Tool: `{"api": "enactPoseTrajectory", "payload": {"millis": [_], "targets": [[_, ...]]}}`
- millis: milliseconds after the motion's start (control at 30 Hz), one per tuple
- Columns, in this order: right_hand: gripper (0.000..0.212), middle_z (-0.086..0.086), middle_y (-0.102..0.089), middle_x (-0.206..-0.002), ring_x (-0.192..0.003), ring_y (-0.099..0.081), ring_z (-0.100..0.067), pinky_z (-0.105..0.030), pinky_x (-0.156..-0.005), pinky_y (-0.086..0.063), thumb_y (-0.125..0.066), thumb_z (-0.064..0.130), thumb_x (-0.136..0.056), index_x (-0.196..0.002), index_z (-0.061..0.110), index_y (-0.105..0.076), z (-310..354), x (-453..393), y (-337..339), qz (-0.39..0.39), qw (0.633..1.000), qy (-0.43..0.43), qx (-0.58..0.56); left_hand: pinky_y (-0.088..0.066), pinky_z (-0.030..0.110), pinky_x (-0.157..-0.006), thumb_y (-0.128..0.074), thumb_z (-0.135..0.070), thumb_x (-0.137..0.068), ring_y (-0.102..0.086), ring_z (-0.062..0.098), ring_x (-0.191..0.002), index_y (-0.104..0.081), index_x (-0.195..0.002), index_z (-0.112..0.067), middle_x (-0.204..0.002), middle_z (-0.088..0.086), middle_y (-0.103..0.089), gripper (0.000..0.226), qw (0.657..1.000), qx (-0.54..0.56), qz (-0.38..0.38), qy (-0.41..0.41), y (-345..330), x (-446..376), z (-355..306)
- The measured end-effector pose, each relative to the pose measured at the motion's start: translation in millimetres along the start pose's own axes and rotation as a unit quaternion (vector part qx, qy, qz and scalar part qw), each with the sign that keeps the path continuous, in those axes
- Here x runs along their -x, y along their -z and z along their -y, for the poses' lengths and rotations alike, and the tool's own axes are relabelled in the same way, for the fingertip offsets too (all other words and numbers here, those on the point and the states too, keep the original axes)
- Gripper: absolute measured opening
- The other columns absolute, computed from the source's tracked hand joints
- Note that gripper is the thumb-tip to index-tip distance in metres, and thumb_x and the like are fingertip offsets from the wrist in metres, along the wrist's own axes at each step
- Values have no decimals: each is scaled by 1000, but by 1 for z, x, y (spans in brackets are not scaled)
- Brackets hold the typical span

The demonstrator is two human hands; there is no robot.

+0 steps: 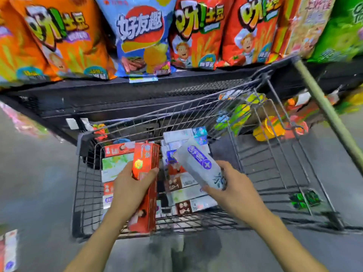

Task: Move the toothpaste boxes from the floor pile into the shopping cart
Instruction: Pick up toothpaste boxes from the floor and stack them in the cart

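Note:
My left hand (129, 190) grips a long red toothpaste box (146, 161) held upright over the left half of the wire shopping cart (86, 193). My right hand (231, 189) holds a white toothpaste box (200, 165) with a purple label, tilted up to the left over the cart's middle. Below both hands several toothpaste boxes (182, 193) in red, white and green lie stacked in rows inside the cart. At the lower left edge of the view one more box (8, 250) lies on the floor.
A black shelf (117, 95) runs directly behind the cart, loaded with large snack bags (141, 36) above. The cart's green handle (322, 107) slants down on the right. Colourful packets (269, 130) show through the cart's right side. Grey floor (35, 193) lies on both sides.

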State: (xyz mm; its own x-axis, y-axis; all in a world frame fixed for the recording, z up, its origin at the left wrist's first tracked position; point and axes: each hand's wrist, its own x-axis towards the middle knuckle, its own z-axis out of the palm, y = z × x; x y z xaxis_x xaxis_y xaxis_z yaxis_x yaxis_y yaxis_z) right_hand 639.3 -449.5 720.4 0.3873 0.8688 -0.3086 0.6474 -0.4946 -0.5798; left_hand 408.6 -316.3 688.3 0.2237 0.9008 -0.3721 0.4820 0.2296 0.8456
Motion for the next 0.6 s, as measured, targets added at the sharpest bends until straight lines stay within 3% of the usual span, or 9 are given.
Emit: {"api": "enactPoseTrajectory", "payload": {"millis": [133,200,333,400,467,600], "targets": [[69,3,-60,-130,-119,-56,-21,-38,-86,-48,-65,59,-82,-140,27,-45,-43,-63,-38,87,990,65,87,-43,23,-64,-80,-37,-82,-63,-1,-69,-53,-100,-26,-82,-15,-70,35,999,-34,-2,-7,-10,-38,30],[73,-5,-54,-133,-124,-52,-29,-42,-92,-51,-66,53,-84,-144,18,-45,-68,-87,-66,113,974,126,150,-40,14,-59,-82,-29,-82,-58,-1,-62,-52,-94,-26,-76,-24,-67,33,997,-65,12,-31,-20,-53,48],[74,-17,-60,-117,-102,-60,-38,-43,-77,-58,-74,47,-75,-134,6,-57,-113,-123,-128,132,915,267,274,-38,8,-58,-87,-33,-76,-56,-8,-64,-51,-93,-33,-67,-24,-63,39,988,-137,36,-62,-40,-79,83],[75,-12,-65,-109,-97,-61,-31,-36,-75,-58,-82,51,-66,-126,9,-66,-127,-136,-154,116,881,321,329,-37,9,-65,-82,-54,-69,-56,-8,-70,-55,-104,-39,-76,-24,-62,47,981,-174,52,-73,-50,-92,104],[77,-7,-71,-101,-90,-64,-26,-31,-73,-58,-87,54,-54,-117,11,-73,-139,-151,-176,103,858,352,360,-37,6,-73,-68,-63,-66,-51,-8,-79,-59,-116,-38,-91,-23,-56,56,969,-210,77,-106,-59,-102,125],[86,-11,-69,-105,-87,-65,-31,-36,-76,-59,-93,44,-54,-126,6,-66,-170,-175,-209,110,865,356,337,-33,0,-78,-72,-49,-74,-48,-3,-82,-64,-124,-24,-93,-12,-54,56,942,-261,122,-171,-73,-111,155]]}}
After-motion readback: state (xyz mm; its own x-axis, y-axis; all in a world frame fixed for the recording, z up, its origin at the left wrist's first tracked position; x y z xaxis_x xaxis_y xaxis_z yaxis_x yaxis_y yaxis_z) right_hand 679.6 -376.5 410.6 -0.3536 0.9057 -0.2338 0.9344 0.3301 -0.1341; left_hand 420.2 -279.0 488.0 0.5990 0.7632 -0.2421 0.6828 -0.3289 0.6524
